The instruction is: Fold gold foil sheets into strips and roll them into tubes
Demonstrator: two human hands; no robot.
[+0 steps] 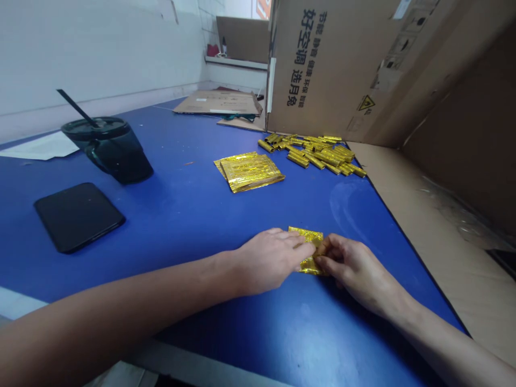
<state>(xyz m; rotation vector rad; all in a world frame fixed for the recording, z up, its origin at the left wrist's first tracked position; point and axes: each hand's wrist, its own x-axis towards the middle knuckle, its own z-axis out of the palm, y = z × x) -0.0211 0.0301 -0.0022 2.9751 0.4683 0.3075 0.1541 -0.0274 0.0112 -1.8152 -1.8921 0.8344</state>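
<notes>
A sheet of shiny gold foil paper [308, 264] lies flat on the blue table in front of me, partly covered by both hands. My left hand [271, 259] rests across its left part, palm down with the fingers stretched out over it. At the sheet's right edge, my right hand [355, 263] is closed, thumb and fingers pinching the foil paper. Farther off is a stack of gold foil sheets [252, 173]. Behind and right of that stack sits a pile of small rolled gold foil tubes [318, 153].
A black phone [79, 215] lies at the left, near a dark cup [115, 150] with a straw. A large cardboard box [342, 70] stands along the back right. Flat cardboard [217, 102] lies at the back. The table's right edge [419, 260] borders more cardboard.
</notes>
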